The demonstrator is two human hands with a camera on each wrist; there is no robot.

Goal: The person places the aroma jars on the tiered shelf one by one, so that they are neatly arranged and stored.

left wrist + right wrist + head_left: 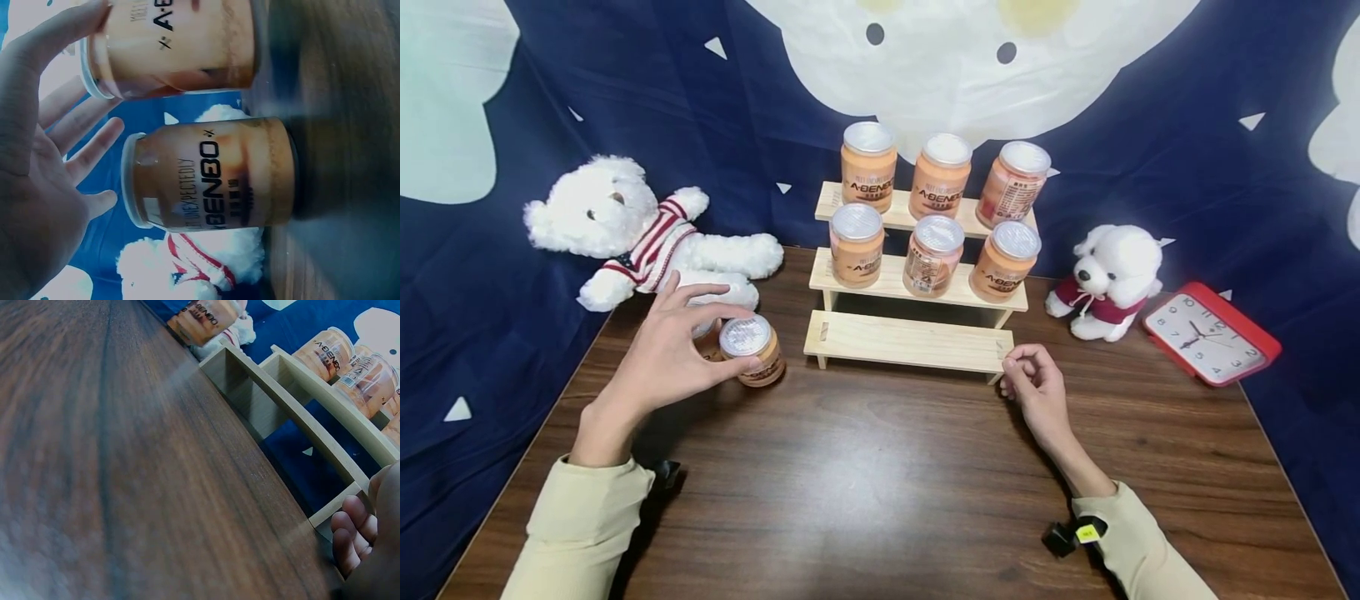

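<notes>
Left hand (666, 354) fingers spread over the orange jar (752, 348) near the counter's left edge, thumb touching; right hand (1033, 385), fingers loosely curled, steadies the wooden shelf's (910, 340) bottom-step corner

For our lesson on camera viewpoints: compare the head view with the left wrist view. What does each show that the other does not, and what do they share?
Only the head view shows the three-step wooden rack with six jars on its upper two steps, the small white dog toy, the red clock, and the right hand at the rack's lowest step.

Only the left wrist view shows the label lettering on the nearer jar up close.

Both show the left hand, fingers spread at the two jars on the table, and the white bear in a striped sweater.
</notes>
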